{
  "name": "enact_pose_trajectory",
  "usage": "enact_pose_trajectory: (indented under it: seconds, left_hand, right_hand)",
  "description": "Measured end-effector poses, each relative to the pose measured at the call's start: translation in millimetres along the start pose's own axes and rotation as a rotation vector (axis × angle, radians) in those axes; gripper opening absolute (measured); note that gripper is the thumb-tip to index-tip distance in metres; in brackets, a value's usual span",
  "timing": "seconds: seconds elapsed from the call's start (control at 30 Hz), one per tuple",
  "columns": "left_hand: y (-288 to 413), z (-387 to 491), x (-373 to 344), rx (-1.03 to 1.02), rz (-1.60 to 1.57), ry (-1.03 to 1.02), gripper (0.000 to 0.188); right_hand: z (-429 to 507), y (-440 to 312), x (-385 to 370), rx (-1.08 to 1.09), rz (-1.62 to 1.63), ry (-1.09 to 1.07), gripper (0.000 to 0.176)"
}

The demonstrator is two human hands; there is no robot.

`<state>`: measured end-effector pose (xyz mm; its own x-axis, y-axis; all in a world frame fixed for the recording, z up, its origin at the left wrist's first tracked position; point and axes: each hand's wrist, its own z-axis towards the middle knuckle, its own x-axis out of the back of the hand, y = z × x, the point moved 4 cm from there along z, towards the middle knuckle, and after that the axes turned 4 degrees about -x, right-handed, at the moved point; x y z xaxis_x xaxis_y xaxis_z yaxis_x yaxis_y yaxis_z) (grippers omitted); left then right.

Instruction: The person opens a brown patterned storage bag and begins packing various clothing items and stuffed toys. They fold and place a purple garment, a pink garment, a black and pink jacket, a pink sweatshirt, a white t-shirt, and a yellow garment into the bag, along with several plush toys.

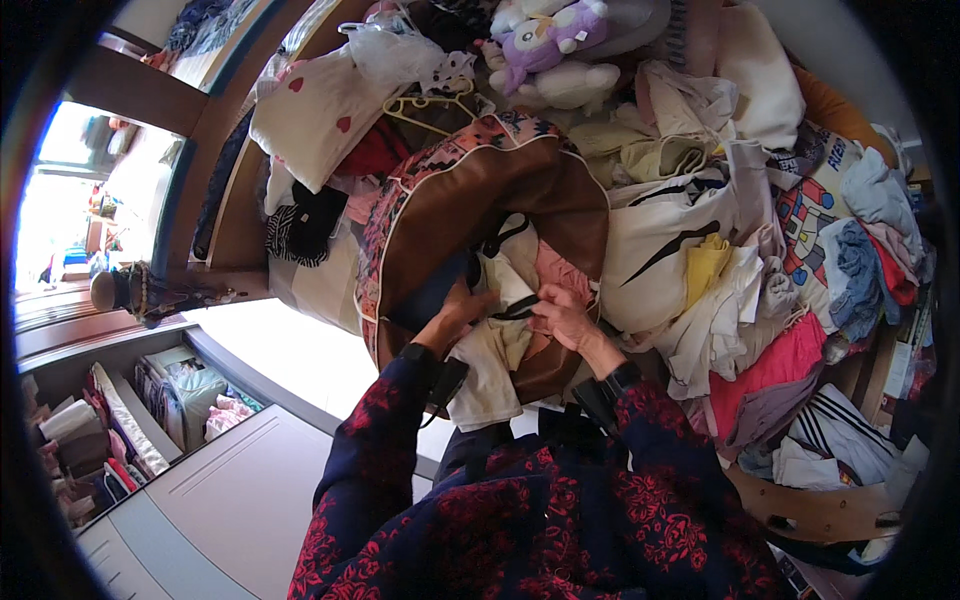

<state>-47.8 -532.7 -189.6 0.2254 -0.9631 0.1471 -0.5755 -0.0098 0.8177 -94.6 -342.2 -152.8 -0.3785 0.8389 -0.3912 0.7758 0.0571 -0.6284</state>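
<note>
In front of me lies a large brown bag (457,202) with floral panels and white piping, its mouth spread open around several clothes. My right hand (566,316) pinches the end of a black band (516,308) by a white piece of cloth (513,283). On the other side of that band is my left hand (461,307), its fingertips against the cloth and partly hidden, so its grip is unclear. A cream garment (486,367) hangs over the bag's near edge. Pink cloth (559,271) shows inside the bag, beyond my right hand.
Piled clothes surround the bag, with a white pillow (319,120), a yellow hanger (427,105) and a purple plush toy (547,37) beyond it. Bright pink cloth (772,375) lies right. At left are a wooden post (112,291) and an open drawer (150,427) holding folded clothes.
</note>
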Motion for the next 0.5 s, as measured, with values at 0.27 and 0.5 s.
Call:
enact_pose_trajectory:
  seconds: [0.27, 0.5]
  left_hand:
    - [16.0, 43.8, 16.8, -0.165, 0.021, -0.107, 0.018]
    - [7.3, 61.0, -77.7, -0.346, 0.755, -0.117, 0.107]
  right_hand:
    - [-90.5, -94.0, 78.0, 0.192, -0.020, 0.068, 0.058]
    - [-131.7, -125.1, 85.0, 0.353, -1.450, 0.459, 0.032]
